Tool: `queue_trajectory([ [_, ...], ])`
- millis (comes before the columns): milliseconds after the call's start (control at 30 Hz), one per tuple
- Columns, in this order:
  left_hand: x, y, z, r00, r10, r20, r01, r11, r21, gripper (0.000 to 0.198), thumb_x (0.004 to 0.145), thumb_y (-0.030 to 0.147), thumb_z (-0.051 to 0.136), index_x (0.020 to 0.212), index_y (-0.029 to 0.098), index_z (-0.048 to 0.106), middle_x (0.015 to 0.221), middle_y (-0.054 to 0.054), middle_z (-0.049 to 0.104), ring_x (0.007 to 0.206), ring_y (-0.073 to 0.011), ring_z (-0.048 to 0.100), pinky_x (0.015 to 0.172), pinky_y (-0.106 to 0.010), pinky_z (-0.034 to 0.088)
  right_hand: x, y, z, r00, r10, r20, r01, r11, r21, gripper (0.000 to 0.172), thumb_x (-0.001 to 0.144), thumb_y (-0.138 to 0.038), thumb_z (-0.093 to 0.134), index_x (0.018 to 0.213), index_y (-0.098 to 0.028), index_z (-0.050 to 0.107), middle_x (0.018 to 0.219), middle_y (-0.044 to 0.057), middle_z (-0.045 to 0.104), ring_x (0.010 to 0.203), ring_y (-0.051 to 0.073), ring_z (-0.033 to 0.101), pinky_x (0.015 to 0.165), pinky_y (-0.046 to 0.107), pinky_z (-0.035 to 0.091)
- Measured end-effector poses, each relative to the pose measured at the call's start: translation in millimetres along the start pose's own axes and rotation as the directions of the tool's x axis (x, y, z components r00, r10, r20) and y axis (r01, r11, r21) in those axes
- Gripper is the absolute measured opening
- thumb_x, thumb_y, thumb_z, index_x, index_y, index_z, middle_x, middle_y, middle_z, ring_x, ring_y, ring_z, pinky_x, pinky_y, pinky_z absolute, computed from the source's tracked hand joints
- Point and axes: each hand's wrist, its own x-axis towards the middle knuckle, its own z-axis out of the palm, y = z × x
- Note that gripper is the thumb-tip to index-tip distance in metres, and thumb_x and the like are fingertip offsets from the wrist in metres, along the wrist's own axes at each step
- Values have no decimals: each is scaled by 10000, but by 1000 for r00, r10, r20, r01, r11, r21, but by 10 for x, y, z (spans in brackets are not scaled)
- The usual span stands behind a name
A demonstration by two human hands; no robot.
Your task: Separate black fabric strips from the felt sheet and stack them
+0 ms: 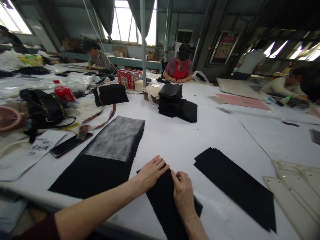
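A narrow black fabric piece (162, 200) lies on the white table in front of me, running toward the near edge. My left hand (153, 171) rests flat across its far end, fingers stretched out. At the fabric's right edge, my right hand (184, 193) is curled closed, thumb and fingertips against the cloth. A dark, straight-edged thing (198, 205) sticks out from beneath that hand; its kind is hidden. Left of my hands lies a larger black sheet (92, 176), its far half whitish. To the right is a stack of black strips (235, 186).
Black stacked pieces (172, 100) stand farther back on the white table (215, 133). Beige panels (295, 193) lie at right. On the left are a phone (71, 145), a black bag (42, 108) and a pink fan (10, 118). Several people work around the tables.
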Motion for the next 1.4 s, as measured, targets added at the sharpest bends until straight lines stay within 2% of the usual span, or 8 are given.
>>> queue_trajectory([
  [200,60,56,-37,999,39,11,-39,999,-8,480,885,172,478,1356,114,408,1205,-99,558,1191,-230,460,1135,-365,222,-69,19,-76,1000,9,-11,-9,1000,2,393,913,-66,389,1260,-160,548,943,87,532,880,220,486,746,353,421],
  [433,54,148,-63,998,49,28,-49,999,1,556,855,168,519,1394,166,379,1215,-104,539,1194,-254,467,1129,-413,227,-137,33,-148,999,30,-11,-30,999,19,398,919,-66,378,1263,-176,546,931,85,537,893,227,491,755,365,429],
  [567,102,200,-120,996,79,33,-78,996,-53,470,875,135,479,1340,97,426,1160,-116,555,1146,-238,487,1070,-355,315,-201,78,-151,999,17,-34,-16,999,41,398,925,-62,354,1251,-179,550,934,84,532,868,218,486,749,364,428],
  [700,110,225,-177,997,55,44,-50,992,-112,501,869,110,478,1363,145,402,1102,-88,563,1061,-219,524,1000,-332,375,-259,122,-173,999,8,-46,-5,998,63,392,928,-61,347,1242,-174,552,936,84,527,869,217,484,754,366,430],
  [833,107,267,-205,996,79,42,-76,994,-80,481,884,152,500,1354,204,417,1106,-79,550,1042,-238,523,994,-369,380,-308,148,-217,999,15,-38,-12,996,85,385,926,-67,355,1229,-186,560,929,78,528,873,217,489,753,369,435],
  [1033,150,364,-249,993,99,65,-91,989,-116,421,906,115,447,1326,144,428,1136,-93,568,1077,-217,514,969,-332,402,-385,175,-310,999,33,-27,-30,994,106,418,903,-43,344,1224,-192,565,948,81,538,883,217,499,738,369,445],
  [1233,139,420,-256,990,113,82,-105,991,-87,522,885,152,509,1382,251,383,1145,-77,550,1063,-231,515,951,-360,403,-463,198,-410,999,31,-42,-26,994,109,377,923,-73,359,1190,-199,594,929,75,542,869,214,511,729,363,449],
  [1400,175,522,-275,987,151,62,-145,985,-94,442,902,129,452,1341,168,419,1145,-93,559,1092,-228,501,982,-356,386,-554,246,-464,999,17,-48,-11,993,117,344,944,-89,349,1163,-179,598,921,76,544,861,208,508,735,355,447],
])
